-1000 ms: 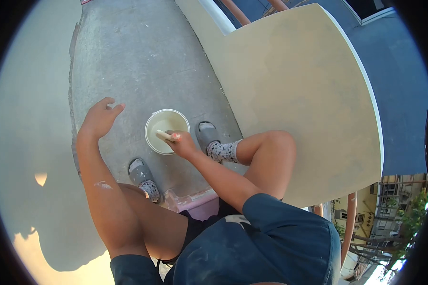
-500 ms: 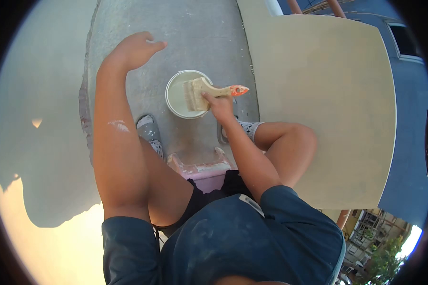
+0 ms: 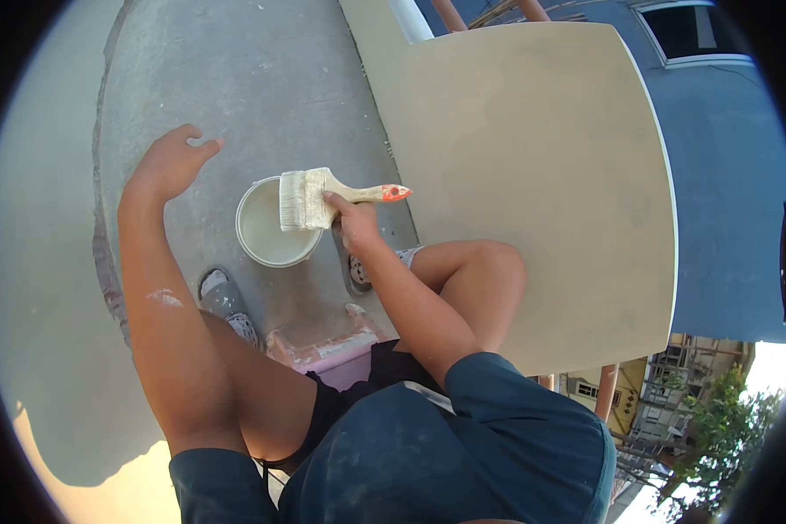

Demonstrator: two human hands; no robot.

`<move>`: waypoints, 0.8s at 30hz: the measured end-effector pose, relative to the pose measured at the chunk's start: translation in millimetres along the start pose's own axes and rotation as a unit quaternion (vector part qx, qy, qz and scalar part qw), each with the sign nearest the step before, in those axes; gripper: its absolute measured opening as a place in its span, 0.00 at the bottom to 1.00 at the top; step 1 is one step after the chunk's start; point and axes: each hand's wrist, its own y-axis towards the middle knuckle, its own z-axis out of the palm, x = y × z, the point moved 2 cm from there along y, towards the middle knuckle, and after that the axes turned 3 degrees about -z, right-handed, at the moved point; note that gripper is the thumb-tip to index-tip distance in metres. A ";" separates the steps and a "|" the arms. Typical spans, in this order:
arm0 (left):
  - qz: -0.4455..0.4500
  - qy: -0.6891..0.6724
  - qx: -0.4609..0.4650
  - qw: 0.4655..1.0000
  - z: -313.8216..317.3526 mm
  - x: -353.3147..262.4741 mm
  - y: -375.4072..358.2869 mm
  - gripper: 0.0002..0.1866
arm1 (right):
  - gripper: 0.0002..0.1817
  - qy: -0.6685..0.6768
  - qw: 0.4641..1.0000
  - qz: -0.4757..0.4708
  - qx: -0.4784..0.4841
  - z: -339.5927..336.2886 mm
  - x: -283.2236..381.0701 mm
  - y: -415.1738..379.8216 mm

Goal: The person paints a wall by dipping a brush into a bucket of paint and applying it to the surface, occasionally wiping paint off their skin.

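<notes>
A wide paintbrush point(image 3: 317, 199) with pale bristles and a wooden handle, orange-red at its end, is in my right hand point(image 3: 358, 227). My right fingers are closed around it near its pale-coated head. Below the bristles stands a round white bucket point(image 3: 277, 264) with whitish liquid inside; the brush overlaps its right side in this view. Over the floor on the left, my left hand point(image 3: 173, 162) is held out with nothing in it, its thumb and fingers apart.
Between my legs is a pink, paint-stained stool point(image 3: 327, 354). My grey slippers point(image 3: 223, 293) stand on the concrete floor point(image 3: 244, 79). A beige wall panel point(image 3: 541, 175) rises on the right, with a blue wall point(image 3: 716, 201) beyond it. A rough edge point(image 3: 105, 253) runs along the floor's left side.
My view has turned toward the right, so the bucket sits farther left and lower in it. The brush looks larger and closer, shifted slightly right relative to the bucket. My left hand remains empty.
</notes>
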 end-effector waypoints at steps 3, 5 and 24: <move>0.015 0.003 -0.003 1.000 5.1 -5.7 1.5 0.34 | 0.19 0.018 0.999 -0.031 -0.002 -7.9 48.6 10.8; 0.015 -0.002 0.007 1.000 6.4 -13.7 1.2 0.33 | 0.18 -0.065 0.988 -0.138 -0.008 -23.4 90.2 27.4; -0.015 0.014 0.049 0.999 18.7 -37.2 39.2 0.32 | 0.14 -0.600 0.557 -0.521 -0.241 -86.2 331.1 154.7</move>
